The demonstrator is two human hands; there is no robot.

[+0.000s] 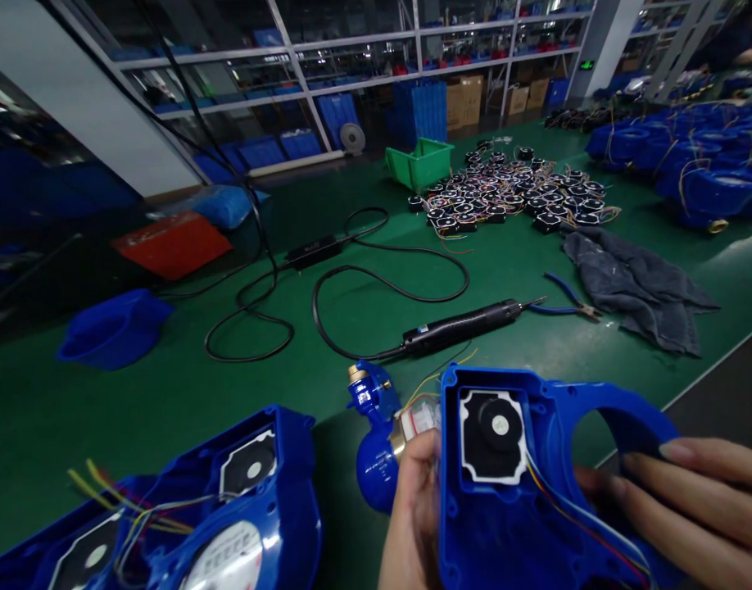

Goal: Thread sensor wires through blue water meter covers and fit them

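Observation:
A blue plastic housing is held up at the lower right, its open side facing me. Inside it sits a black and white square motor, with thin coloured wires running down to the right. My left hand grips the housing's left wall, fingers partly hidden behind it. Around the ring-shaped right end, my right hand has its fingers closed on the rim. Just behind the left hand lies a blue meter body with brass fittings. At lower left rest more blue housings with motors and wires in them.
A black electric screwdriver lies with its cable looped on the green table. Beyond it are blue-handled pliers, a grey cloth, a heap of motors and a green bin. Blue housings stand at far right.

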